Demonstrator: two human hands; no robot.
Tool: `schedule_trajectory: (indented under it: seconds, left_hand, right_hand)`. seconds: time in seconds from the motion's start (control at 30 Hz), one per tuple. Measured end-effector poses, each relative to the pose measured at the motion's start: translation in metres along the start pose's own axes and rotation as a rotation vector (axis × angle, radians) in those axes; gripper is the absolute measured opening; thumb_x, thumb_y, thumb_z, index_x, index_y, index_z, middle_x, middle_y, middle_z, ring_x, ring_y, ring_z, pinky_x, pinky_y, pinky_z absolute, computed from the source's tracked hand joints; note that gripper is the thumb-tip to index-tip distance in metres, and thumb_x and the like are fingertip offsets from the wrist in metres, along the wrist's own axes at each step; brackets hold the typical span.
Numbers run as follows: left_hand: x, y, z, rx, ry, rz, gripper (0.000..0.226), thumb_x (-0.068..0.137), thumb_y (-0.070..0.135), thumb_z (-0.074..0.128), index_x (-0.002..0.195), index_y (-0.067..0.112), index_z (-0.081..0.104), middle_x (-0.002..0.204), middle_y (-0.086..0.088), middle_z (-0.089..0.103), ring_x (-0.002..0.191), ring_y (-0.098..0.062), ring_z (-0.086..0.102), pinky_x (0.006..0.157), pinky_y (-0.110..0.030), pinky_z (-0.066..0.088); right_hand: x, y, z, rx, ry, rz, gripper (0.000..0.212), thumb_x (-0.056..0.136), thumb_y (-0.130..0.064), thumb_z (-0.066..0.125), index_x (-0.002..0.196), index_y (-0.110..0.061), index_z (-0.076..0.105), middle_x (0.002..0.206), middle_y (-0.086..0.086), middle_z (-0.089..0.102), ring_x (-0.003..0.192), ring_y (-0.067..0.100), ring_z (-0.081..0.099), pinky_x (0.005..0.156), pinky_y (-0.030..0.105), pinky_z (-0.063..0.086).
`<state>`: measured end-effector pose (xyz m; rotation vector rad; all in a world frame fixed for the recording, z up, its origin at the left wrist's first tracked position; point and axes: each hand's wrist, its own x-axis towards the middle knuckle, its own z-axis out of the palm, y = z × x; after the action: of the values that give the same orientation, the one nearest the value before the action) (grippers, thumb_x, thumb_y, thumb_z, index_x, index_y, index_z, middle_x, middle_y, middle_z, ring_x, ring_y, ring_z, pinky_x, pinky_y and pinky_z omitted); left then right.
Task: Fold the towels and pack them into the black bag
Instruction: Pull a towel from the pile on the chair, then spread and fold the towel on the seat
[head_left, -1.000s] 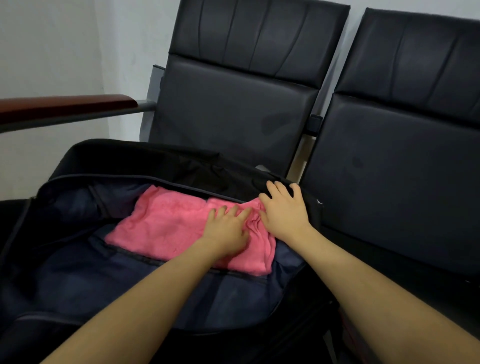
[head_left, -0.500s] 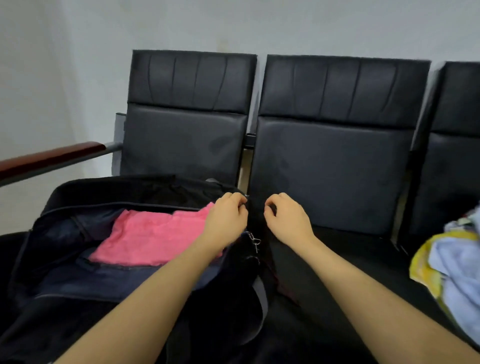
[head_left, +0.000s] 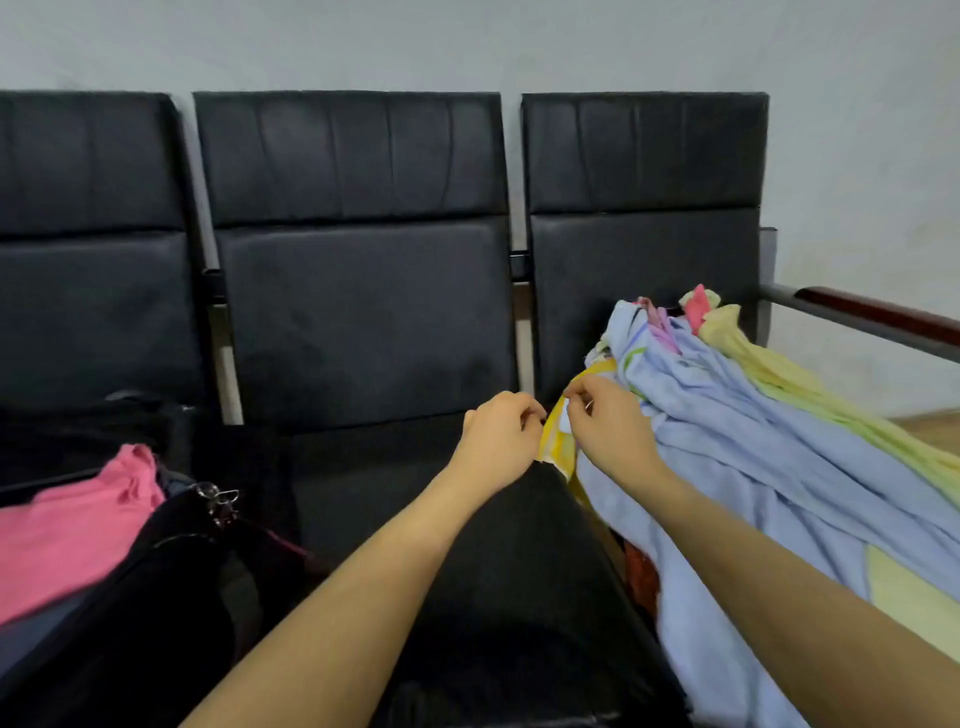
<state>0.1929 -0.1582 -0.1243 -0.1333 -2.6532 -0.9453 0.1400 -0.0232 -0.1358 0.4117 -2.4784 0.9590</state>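
Pink towel (head_left: 72, 525): now left packed in black bag (head_left: 156, 597), far left. Both hands, left hand (head_left: 501, 441) and right hand (head_left: 605, 434), moved right; yellow-striped towel (head_left: 553, 441) pinched from pile (head_left: 753, 441) for folding next.

Pink towel (head_left: 72, 525) inside black bag (head_left: 156, 597); towel heap (head_left: 753, 441) right.
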Motion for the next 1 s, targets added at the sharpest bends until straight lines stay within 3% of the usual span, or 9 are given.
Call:
schedule_trajectory:
  seconds: [0.13,0.23,0.4,0.53,0.63,0.77,0.83,0.9,1.0]
  left_hand:
    - [0.028,0.042,0.054,-0.098,-0.090,0.047,0.026,0.095,0.012,0.042,0.103,0.011,0.066,0.106,-0.004,0.063,0.100,-0.025,0.059,0.093,-0.042,0.045]
    - [0.054,0.063,0.096,-0.084,-0.148,0.097,0.025,0.094,0.010,0.042,0.101,0.004,0.066,0.104,-0.012,0.066,0.097,-0.029,0.059,0.088,-0.047,0.046]
    - [0.087,0.075,0.147,-0.002,-0.265,0.093,0.035,0.093,0.011,0.045,0.126,0.012,0.055,0.130,-0.008,0.055,0.120,-0.027,0.050,0.098,-0.042,0.041]
    - [0.099,0.070,0.168,0.080,-0.361,0.074,0.050,0.094,0.019,0.047,0.142,0.020,0.035,0.136,-0.011,0.045,0.126,-0.030,0.042,0.101,-0.045,0.037]
    - [0.099,0.068,0.173,0.023,-0.293,0.118,0.063,0.093,0.018,0.048,0.149,0.026,0.020,0.128,-0.013,0.048,0.118,-0.032,0.046,0.094,-0.044,0.040]
    - [0.102,0.076,0.166,-0.099,-0.179,0.198,0.066,0.094,0.017,0.048,0.148,0.037,0.015,0.087,-0.002,0.048,0.084,-0.025,0.052,0.077,-0.043,0.045]
    - [0.107,0.081,0.162,-0.104,-0.187,0.200,0.060,0.096,0.017,0.046,0.147,0.037,0.021,0.078,0.003,0.047,0.079,-0.022,0.051,0.078,-0.044,0.046]
    - [0.111,0.084,0.155,-0.152,-0.207,0.197,0.049,0.097,0.017,0.044,0.141,0.035,0.033,0.083,-0.003,0.056,0.080,-0.024,0.056,0.078,-0.042,0.048]
    - [0.106,0.091,0.147,-0.307,-0.207,0.191,0.015,0.096,0.012,0.045,0.102,0.020,0.056,0.079,-0.006,0.058,0.073,-0.020,0.053,0.067,-0.031,0.045]
  right_hand:
    - [0.005,0.061,-0.037,-0.049,0.121,0.107,0.015,0.091,-0.011,0.047,0.094,-0.007,0.062,0.088,0.005,0.062,0.080,0.023,0.058,0.064,0.030,0.040]
    - [0.013,0.107,-0.056,-0.224,0.069,0.174,0.024,0.088,-0.010,0.050,0.109,-0.006,0.060,0.109,0.012,0.063,0.099,0.031,0.058,0.076,0.038,0.046]
    - [0.019,0.159,-0.066,-0.484,-0.047,0.264,0.036,0.084,-0.016,0.055,0.117,-0.003,0.051,0.119,0.018,0.055,0.108,0.038,0.053,0.083,0.040,0.040]
    - [0.018,0.176,-0.064,-0.614,-0.067,0.247,0.017,0.090,-0.016,0.048,0.104,-0.012,0.056,0.110,0.010,0.061,0.108,0.029,0.055,0.087,0.036,0.035]
    - [0.015,0.177,-0.065,-0.356,0.150,0.150,0.012,0.095,-0.012,0.043,0.095,-0.010,0.055,0.094,0.010,0.064,0.093,0.032,0.059,0.077,0.039,0.036]
    - [0.016,0.162,-0.070,-0.059,0.289,0.036,0.028,0.096,-0.025,0.036,0.100,-0.007,0.058,0.087,0.013,0.064,0.079,0.033,0.058,0.064,0.041,0.043]
    - [0.016,0.155,-0.076,-0.037,0.353,-0.024,0.036,0.093,-0.031,0.032,0.100,-0.009,0.059,0.087,0.008,0.063,0.076,0.029,0.057,0.062,0.035,0.040]
    - [0.014,0.148,-0.083,0.011,0.378,-0.055,0.031,0.093,-0.028,0.034,0.098,-0.010,0.059,0.085,-0.002,0.059,0.073,0.023,0.053,0.061,0.025,0.033]
    - [0.010,0.141,-0.094,0.042,0.351,-0.079,0.028,0.093,-0.026,0.038,0.101,-0.010,0.059,0.086,-0.010,0.053,0.073,0.014,0.050,0.059,0.011,0.032]
